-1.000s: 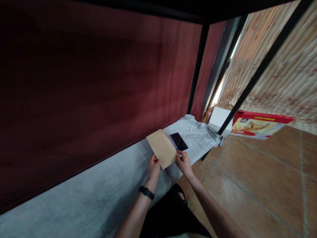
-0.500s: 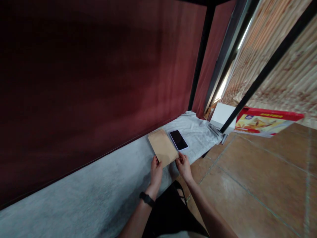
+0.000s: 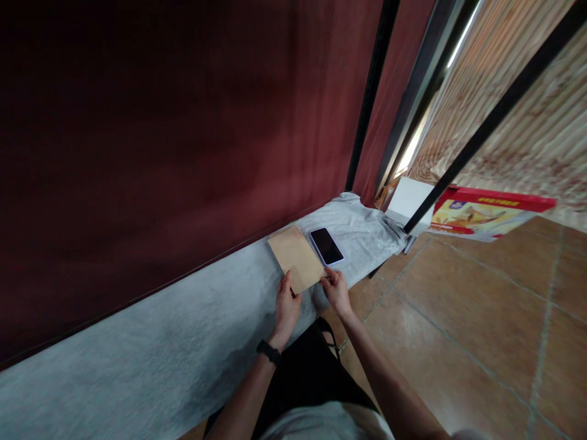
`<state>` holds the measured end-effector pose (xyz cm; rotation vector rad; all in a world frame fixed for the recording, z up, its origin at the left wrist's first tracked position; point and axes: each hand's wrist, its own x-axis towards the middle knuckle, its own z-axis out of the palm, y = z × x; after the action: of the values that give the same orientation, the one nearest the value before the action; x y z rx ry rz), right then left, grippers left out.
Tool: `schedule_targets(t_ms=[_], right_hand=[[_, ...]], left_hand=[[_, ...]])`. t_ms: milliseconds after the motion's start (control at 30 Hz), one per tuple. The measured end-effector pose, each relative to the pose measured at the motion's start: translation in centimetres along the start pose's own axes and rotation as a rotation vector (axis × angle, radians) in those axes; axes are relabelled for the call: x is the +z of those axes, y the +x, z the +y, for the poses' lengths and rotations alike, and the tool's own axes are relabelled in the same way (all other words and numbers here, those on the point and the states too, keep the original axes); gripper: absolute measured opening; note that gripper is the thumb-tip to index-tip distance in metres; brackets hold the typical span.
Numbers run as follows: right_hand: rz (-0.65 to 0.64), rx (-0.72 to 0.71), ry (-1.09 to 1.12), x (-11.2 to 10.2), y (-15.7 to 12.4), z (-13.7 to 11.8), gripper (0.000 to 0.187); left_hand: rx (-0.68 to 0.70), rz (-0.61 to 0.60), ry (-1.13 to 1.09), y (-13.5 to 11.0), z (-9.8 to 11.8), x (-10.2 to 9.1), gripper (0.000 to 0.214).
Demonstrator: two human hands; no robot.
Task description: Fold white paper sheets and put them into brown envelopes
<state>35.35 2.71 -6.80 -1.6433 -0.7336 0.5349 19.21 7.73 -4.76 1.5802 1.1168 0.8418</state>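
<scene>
A flat brown paper envelope [image 3: 297,258] lies slanted over the grey cloth, with a second layer edge showing along its far side. My left hand [image 3: 287,305] is closed on its near left corner, thumb on top. At the near right corner, my right hand [image 3: 335,289] pinches the envelope's edge between thumb and fingers. Just right of the envelope rests a phone [image 3: 326,246] with a dark screen and a pale lilac rim; neither hand touches it. A black band sits on my left wrist.
Grey cloth [image 3: 202,324] covers the long narrow bench, rumpled at its far end. A dark red panel [image 3: 183,153] rises behind it. Black metal posts [image 3: 486,128] stand at the right. A red and yellow box [image 3: 486,215] and a white box [image 3: 409,201] lie beyond.
The view has shifted slightly, so the bench, envelope and phone appear a little higher and further left. Both hands keep their hold on the envelope's near corners.
</scene>
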Motion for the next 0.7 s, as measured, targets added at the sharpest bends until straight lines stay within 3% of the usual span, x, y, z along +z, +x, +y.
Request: schedule_targets(t_ms=[233,367,500,600,700], right_hand=[[-0.036,0.023,0.009,0.4,0.5,-0.1,0.042],[-0.028,-0.134,-0.244,-0.9,1.0,-0.4,0.043],[0.025,-0.313,-0.513,-2.5,3.6,-1.3,0.048],[-0.010,-0.279,-0.720,-2.6,6.3,-2.4,0.056],[-0.146,-0.149,-0.915,-2.0,8.3,-3.6,0.063]], left_hand=[[0.150,0.059,0.221,0.8,0.8,-0.7,0.056],[0.146,0.035,0.288,0.9,0.8,-0.8,0.051],[0.142,0.025,0.307,1.0,0.7,-0.9,0.053],[0.133,0.035,0.337,1.0,0.7,-0.9,0.054],[0.133,0.050,0.355,0.9,0.9,-0.7,0.055]])
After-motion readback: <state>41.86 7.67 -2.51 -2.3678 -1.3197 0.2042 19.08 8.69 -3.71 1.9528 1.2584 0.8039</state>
